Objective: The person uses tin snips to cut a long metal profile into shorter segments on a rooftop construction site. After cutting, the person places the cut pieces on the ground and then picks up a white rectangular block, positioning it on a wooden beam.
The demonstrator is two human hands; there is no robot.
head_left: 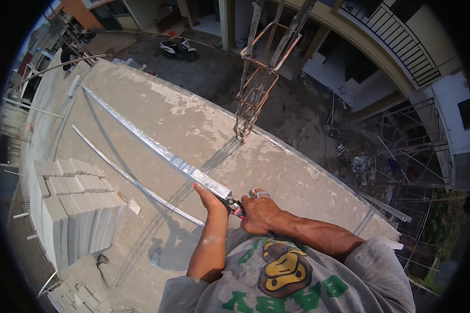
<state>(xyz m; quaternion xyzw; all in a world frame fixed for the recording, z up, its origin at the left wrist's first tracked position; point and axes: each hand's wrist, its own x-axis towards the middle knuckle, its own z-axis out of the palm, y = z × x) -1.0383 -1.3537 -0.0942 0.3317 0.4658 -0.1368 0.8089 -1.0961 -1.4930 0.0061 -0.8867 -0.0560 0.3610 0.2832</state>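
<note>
A long silver metal channel runs from my hands toward the far left, above the concrete slab. My left hand holds its near end from the left side, with the thumb along it and the other fingers largely hidden. My right hand is closed round the red-and-black handles of metal snips. Their dark jaws meet the cut end of the channel; how far they bite cannot be made out. A second thin metal length lies on the slab to the left, roughly alongside.
Pale blocks are stacked at the left, with a plastic bottle nearby. A rebar column rises by the slab's far edge. Beyond lies a lower yard with a motorbike; scaffolding stands at right.
</note>
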